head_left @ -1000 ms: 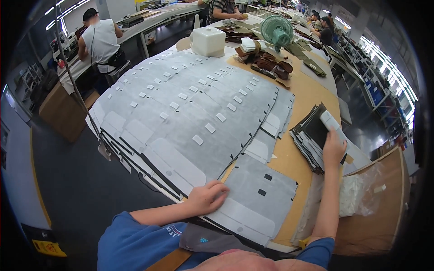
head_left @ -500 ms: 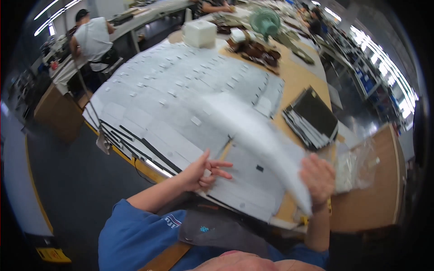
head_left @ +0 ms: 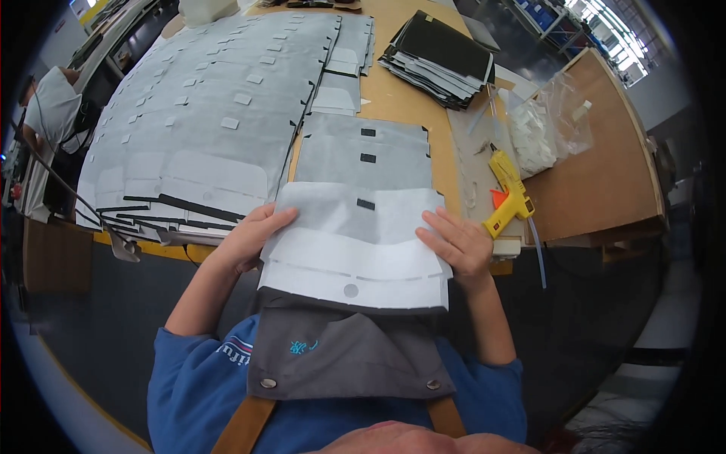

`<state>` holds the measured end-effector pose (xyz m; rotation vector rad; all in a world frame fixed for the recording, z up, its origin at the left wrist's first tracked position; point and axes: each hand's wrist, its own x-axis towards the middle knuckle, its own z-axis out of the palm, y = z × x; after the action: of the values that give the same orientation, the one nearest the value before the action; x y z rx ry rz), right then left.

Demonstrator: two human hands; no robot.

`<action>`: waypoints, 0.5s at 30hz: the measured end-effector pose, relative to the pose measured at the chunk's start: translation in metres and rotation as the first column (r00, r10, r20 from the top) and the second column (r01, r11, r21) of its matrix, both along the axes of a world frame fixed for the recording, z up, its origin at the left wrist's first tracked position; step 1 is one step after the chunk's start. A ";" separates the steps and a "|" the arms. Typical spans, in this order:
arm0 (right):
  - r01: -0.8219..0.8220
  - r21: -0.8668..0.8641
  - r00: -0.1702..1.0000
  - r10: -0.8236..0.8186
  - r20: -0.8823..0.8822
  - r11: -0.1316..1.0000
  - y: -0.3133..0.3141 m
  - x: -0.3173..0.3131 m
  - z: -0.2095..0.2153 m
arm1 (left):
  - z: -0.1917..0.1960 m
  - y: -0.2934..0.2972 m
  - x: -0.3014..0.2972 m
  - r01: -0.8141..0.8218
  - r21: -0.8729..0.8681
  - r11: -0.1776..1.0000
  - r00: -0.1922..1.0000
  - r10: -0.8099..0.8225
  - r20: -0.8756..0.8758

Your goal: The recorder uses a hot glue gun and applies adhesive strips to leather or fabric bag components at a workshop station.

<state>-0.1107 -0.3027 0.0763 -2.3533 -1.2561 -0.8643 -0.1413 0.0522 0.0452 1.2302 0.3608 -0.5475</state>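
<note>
A pale grey-white fabric panel (head_left: 393,246) spans the front edge of the table, its near end overhanging toward my apron. It has a dark near edge, a small round mark and a black rectangular patch. My left hand (head_left: 257,236) grips its left side, thumb on top and the other fingers mostly hidden. My right hand (head_left: 461,244) holds its right side, fingers lying on the upper face and thumb out of sight. Beyond it, a similar grey panel (head_left: 325,163) with black patches lies flat on the tan tabletop (head_left: 445,163), partly covered by the nearer one.
Overlapping grey panels (head_left: 189,136) with white tabs spread over the left. A stack of dark-topped panels (head_left: 442,49) sits at the far right. Nearer are a yellow glue gun (head_left: 510,193), a plastic bag of white pieces (head_left: 533,136) and a brown board (head_left: 597,166). Someone in white (head_left: 57,102) sits far left.
The blurred white panel now lies spread at the table's front edge. My left hand, earlier apart from it with fingers spread, now grips its left side. The view has tilted down and turned right.
</note>
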 end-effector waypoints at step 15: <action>0.120 -0.213 0.971 -0.160 -0.180 0.970 -0.020 0.016 -0.063 | -0.012 -0.017 0.022 -0.098 0.747 0.657 0.923 -0.221 0.316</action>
<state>-0.0947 -0.3227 0.0135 -2.6392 -1.1552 -0.5489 -0.1194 0.0347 0.0329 2.1416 0.2055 -0.1774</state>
